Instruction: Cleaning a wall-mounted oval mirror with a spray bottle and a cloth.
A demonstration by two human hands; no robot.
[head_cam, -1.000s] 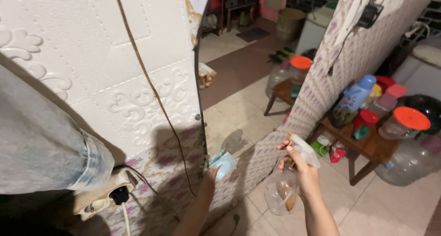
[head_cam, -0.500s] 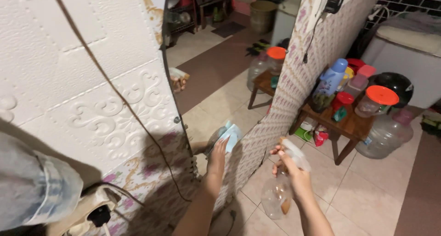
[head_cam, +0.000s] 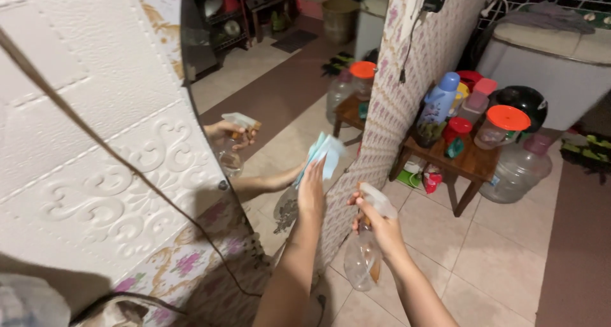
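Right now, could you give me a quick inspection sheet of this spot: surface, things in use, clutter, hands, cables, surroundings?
Surface: wall mirror, reflecting the room and the person's arms.
Things in use: light blue cloth pressed to the glass; clear spray bottle, held beside it.
Clutter: wooden table crowded with jars and bottles; big clear jug on the floor.
Hands: left hand holds the cloth; right hand grips the bottle.
Cables: dark cord across the embossed wall.
Surroundings: tiled floor, patterned partition.
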